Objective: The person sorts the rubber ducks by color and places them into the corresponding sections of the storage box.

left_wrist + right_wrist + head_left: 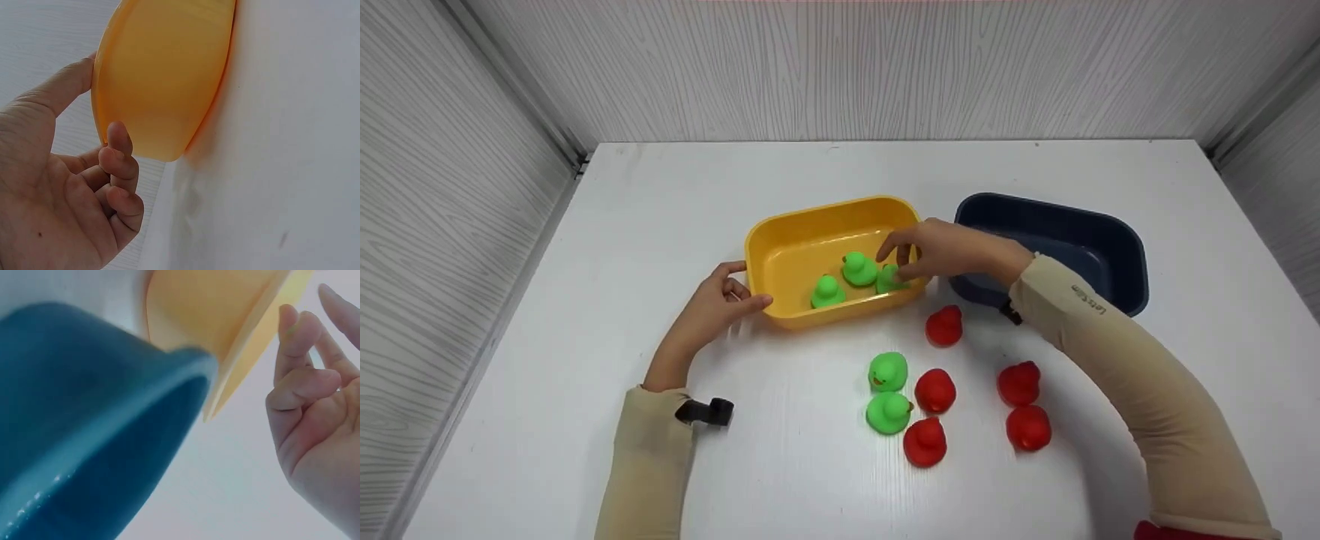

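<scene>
My left hand [707, 306] holds the left end of a yellow plastic tub [787, 274], thumb and index finger at its rim. The left wrist view shows the other fingers curled loosely beside the tub's wall [169, 79]. Inside the tub sit three green rubber ducks [828, 294], grouped toward its front and right. My right hand [949, 249] reaches over the tub's right end, directly above the rightmost duck [886, 282], partly covering it. In the right wrist view, the right hand's thumb and fingers [298, 340] stand apart, with nothing visible between them.
A dark blue tub [1136, 259] stands to the right, partly beneath my right forearm. In front of the tubs lie two green ducks [889, 414] and several red ducks [944, 327] on the white table [780, 465]. Pale wood-grain panels [885, 71] rise at the back and sides.
</scene>
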The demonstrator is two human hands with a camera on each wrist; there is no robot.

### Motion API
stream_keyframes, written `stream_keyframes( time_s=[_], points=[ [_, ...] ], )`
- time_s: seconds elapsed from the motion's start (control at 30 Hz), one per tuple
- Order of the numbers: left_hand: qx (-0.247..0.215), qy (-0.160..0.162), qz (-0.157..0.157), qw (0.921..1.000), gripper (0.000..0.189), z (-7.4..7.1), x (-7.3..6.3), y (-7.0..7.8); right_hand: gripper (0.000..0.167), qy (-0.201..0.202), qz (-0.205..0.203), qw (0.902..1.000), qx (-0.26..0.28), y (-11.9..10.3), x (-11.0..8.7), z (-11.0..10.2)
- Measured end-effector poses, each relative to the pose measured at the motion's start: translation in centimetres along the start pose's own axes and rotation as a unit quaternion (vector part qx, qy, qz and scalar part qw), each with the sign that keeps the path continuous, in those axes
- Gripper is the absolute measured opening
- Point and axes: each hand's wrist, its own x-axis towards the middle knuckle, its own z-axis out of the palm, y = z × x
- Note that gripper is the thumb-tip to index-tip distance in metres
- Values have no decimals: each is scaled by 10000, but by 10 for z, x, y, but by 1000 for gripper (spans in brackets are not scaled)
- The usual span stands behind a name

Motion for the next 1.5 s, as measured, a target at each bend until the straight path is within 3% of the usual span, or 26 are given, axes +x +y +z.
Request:
stream_keyframes(
  time_s=[0.2, 0.33, 0.9, 1.07, 1.33, 1.5],
  points=[
    [-17, 31, -28, 10000, 80, 1, 4, 2, 33, 273, -437, 9969, 598, 2, -14, 8],
    [44, -11, -58, 10000, 83, 1, 5, 2, 34, 243, -645, 9939, 866, 3, -24, 15],
    [64, 16, -75, 10000, 80, 2, -1, -2, 42, -583, -1048, 9877, 1008, -2, -39, 50],
    [53, -4, -46, 10000, 80, 2, 1, -2, 41, -868, -1234, 9841, 936, -5, -39, 52],
    [75, 9, -13, 10000, 81, 1, 1, 1, 39, -1184, -1432, 9823, 227, -21, -35, 52],
    [54, -7, -65, 10000, 81, 1, 0, 2, 37, -1412, -1293, 9815, -78, -26, -30, 56]
  ],
)
